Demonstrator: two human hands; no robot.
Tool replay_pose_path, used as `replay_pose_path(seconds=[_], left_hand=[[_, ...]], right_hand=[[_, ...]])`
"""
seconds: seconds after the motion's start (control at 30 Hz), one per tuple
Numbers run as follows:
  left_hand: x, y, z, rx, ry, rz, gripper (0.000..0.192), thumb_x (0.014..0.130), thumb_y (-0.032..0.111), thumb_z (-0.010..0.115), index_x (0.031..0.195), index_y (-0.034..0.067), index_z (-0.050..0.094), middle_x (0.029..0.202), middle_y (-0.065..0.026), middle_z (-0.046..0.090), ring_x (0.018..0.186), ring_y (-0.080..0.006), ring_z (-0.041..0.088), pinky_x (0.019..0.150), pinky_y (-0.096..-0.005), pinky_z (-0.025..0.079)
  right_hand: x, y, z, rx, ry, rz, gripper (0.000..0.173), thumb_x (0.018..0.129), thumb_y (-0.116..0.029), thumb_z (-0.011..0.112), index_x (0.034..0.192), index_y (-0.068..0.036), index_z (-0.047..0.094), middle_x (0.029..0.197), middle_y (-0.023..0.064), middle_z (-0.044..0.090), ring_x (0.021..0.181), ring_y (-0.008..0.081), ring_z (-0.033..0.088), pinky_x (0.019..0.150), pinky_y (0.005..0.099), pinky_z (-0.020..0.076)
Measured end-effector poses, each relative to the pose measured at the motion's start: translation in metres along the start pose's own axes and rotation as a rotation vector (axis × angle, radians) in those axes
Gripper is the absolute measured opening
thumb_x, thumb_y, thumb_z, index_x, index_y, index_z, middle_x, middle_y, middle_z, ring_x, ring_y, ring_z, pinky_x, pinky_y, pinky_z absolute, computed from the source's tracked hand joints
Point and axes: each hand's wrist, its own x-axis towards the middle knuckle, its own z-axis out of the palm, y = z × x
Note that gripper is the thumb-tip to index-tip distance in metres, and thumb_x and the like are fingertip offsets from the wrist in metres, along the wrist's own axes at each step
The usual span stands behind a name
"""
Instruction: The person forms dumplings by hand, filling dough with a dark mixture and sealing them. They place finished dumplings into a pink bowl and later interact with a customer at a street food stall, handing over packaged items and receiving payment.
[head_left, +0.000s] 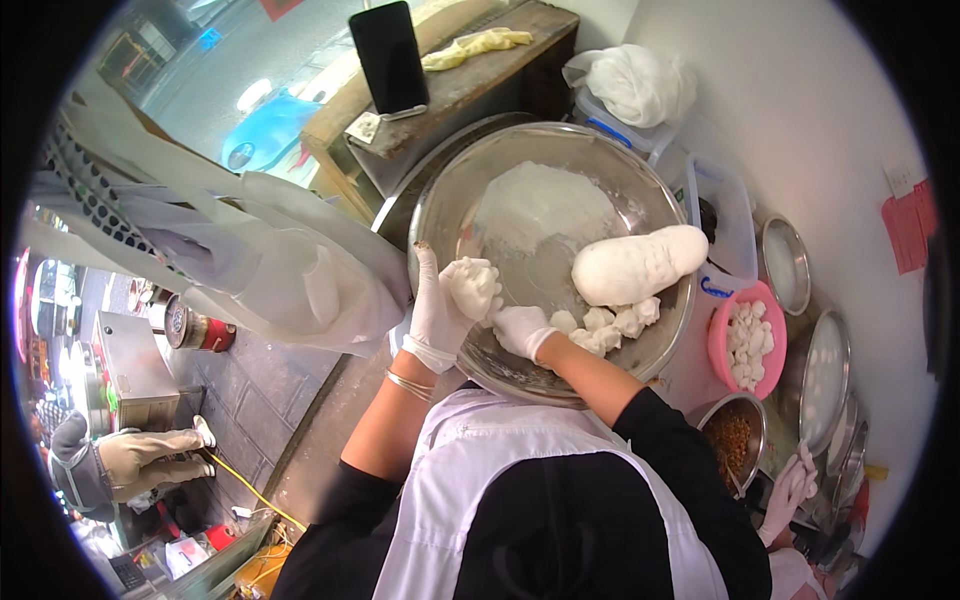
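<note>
My left hand (439, 311), in a white glove with the thumb up, grips a lumpy white dough ball (474, 288) over the near left rim of a wide steel bowl (431, 191). My right hand (523, 330), also gloved, is curled low in the bowl, its fingertips close against the left hand's. Whatever lies inside its fingers is hidden. To its right sit several small dough pieces (627, 324). Above these, a thick dough log (637, 262) rests across the bowl's right side. White flour (546, 201) is heaped at the far side.
At right stand a pink bowl of dough pieces (712, 349), a pot of brown filling (729, 442) and steel trays (823, 382). Another person's gloved hand (787, 487) is at lower right. A phone (388, 58) stands on a wooden ledge (480, 82). Plastic bags (300, 277) hang left.
</note>
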Motion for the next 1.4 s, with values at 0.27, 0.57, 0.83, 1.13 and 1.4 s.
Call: replay_pose_path(seconds=[0.27, 0.57, 0.83, 1.13, 1.4], left_hand=[[0.014, -0.003, -0.001, -0.191, -0.084, 0.172, 0.090, 0.088, 0.076, 0.027, 0.133, -0.001, 0.041, 0.116, -0.0139, 0.054, 0.107, -0.0258, 0.055, 0.096, -0.0406, 0.044], [0.024, -0.026, 0.032, -0.132, 0.117, 0.198, 0.080, 0.088, 0.076, 0.030, 0.096, 0.002, 0.058, 0.085, -0.0079, 0.061, 0.077, -0.0185, 0.060, 0.073, -0.0302, 0.051], [0.007, -0.018, 0.030, -0.069, -0.048, 0.037, 0.078, 0.091, 0.074, 0.019, 0.109, 0.008, 0.059, 0.099, -0.0029, 0.062, 0.089, -0.0134, 0.058, 0.081, -0.0291, 0.049], [-0.029, -0.022, 0.027, -0.136, -0.371, 0.283, 0.075, 0.090, 0.075, 0.027, 0.122, 0.012, 0.053, 0.116, -0.0041, 0.056, 0.111, -0.0156, 0.049, 0.097, -0.0289, 0.039], [-0.043, -0.033, 0.023, -0.206, 0.051, 0.331, 0.095, 0.084, 0.080, 0.035, 0.151, 0.013, 0.024, 0.149, -0.0083, 0.033, 0.128, -0.0157, 0.043, 0.107, -0.0297, 0.033]], right_hand=[[-0.053, -0.029, -0.089, 1.290, 0.388, -0.090, 0.022, 0.088, -0.016, 0.068, 0.103, 0.000, 0.068, 0.087, 0.0069, 0.071, 0.082, 0.0101, 0.066, 0.072, 0.0256, 0.0524], [-0.071, -0.068, -0.110, 0.602, 0.838, 0.011, 0.019, 0.080, -0.010, 0.074, 0.095, -0.005, 0.064, 0.078, 0.0054, 0.067, 0.065, 0.0138, 0.063, 0.061, 0.0278, 0.0510], [-0.038, -0.074, -0.113, 0.140, 0.913, -0.307, 0.039, 0.098, -0.026, 0.050, 0.127, 0.000, 0.051, 0.132, 0.0189, 0.051, 0.126, 0.0322, 0.046, 0.102, 0.0413, 0.0381], [0.002, -0.061, -0.088, 0.729, 0.861, -0.292, 0.038, 0.102, -0.028, 0.043, 0.075, -0.004, 0.052, 0.068, 0.0038, 0.052, 0.061, 0.0136, 0.047, 0.057, 0.0290, 0.0398], [-0.029, -0.095, -0.100, 1.192, 0.558, -0.320, 0.044, 0.104, -0.037, 0.035, 0.085, -0.002, 0.053, 0.075, 0.0052, 0.057, 0.067, 0.0128, 0.056, 0.062, 0.0291, 0.0472]])
